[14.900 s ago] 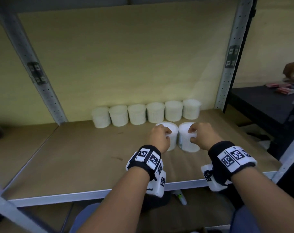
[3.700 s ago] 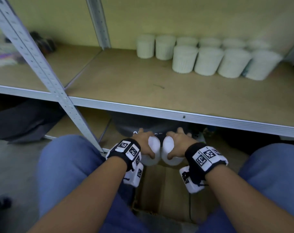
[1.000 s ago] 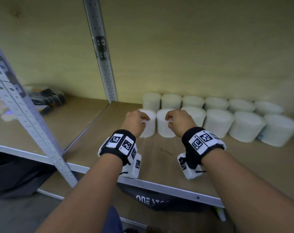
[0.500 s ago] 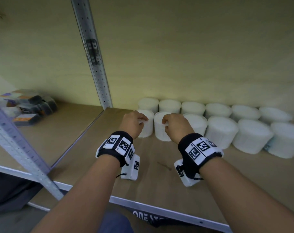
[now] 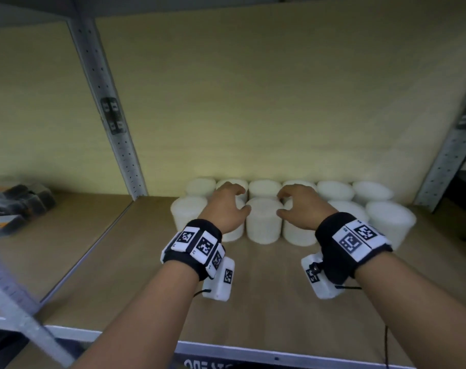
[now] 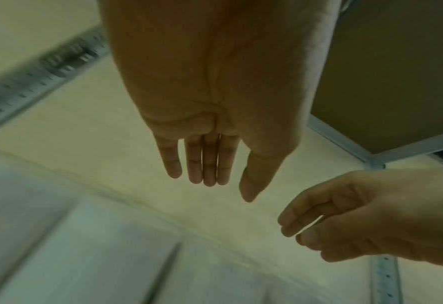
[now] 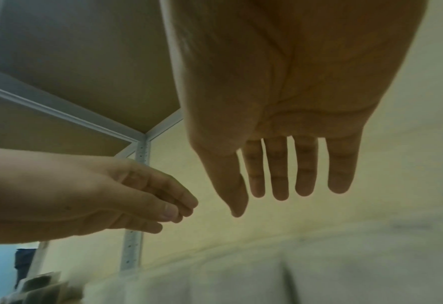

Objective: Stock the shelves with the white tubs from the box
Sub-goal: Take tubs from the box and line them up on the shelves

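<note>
Both hands empty, fingers loose and spread, nothing pinched. Left hand [image 5: 227, 206] hovered over front row of white tubs [image 5: 263, 221]; right hand [image 5: 302, 206] likewise, just beside left, thumbs facing across centre tub. Wrist views confirmed: left hand [image 6: 215, 102] palm bare, fingers straight; right hand [image 7: 293, 92] same. Tubs stood upright in two rows directly under and ahead of fingertips, back row against rear panel, front row touching or nearly so. Shelf [image 5: 266, 302] bare between wrists and tubs. Box not in view. Dark packs [image 5: 11, 206] on neighbouring bay, well left of left hand.

Risks, judged: fingers close above tub tops, so careless pull-back could clip a front tub and tip or shove it out of line. Wrist-mounted units [image 5: 319, 275] hung low under both wrists, near shelf board; could drag or knock a tub on return trip. Front row appeared full across, so further tubs would need a third row nearer shelf edge, with greater chance of falling off.
</note>
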`<state>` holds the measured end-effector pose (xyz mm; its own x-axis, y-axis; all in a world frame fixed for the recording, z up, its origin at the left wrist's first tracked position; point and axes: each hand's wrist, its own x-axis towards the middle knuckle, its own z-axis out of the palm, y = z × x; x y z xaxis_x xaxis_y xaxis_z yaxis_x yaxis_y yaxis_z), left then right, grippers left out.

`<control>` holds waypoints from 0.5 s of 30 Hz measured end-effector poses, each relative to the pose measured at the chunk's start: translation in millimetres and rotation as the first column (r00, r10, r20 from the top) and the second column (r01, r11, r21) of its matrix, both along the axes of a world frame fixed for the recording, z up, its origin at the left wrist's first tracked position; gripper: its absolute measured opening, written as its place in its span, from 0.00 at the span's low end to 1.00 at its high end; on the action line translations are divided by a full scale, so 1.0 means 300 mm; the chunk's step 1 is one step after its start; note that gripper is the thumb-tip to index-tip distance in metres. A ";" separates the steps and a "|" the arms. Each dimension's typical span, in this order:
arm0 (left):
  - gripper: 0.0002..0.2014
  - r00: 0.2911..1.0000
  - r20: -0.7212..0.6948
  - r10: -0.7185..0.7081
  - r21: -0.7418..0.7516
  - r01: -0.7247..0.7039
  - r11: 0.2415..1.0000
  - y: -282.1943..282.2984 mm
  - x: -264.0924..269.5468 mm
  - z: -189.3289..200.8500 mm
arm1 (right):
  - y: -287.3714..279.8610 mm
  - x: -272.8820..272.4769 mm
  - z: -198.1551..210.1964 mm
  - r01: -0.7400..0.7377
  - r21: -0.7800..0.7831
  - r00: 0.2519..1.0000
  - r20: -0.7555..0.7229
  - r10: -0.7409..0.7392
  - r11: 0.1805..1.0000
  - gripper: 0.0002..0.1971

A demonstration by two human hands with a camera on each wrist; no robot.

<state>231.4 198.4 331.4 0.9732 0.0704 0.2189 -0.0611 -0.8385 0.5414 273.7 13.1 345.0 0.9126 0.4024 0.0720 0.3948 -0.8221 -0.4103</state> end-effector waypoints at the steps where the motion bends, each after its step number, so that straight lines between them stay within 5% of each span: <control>1: 0.24 1.000 -0.004 -0.027 0.000 0.027 1.000 -0.045 0.008 0.009 | -0.049 0.001 0.010 0.025 -0.004 1.000 0.007 -0.025 1.000 0.24; 15: 0.27 0.955 -0.152 -0.253 0.056 0.264 0.963 -0.588 0.196 0.033 | -0.610 0.074 0.067 0.309 -0.136 0.949 -0.028 -0.315 0.941 0.21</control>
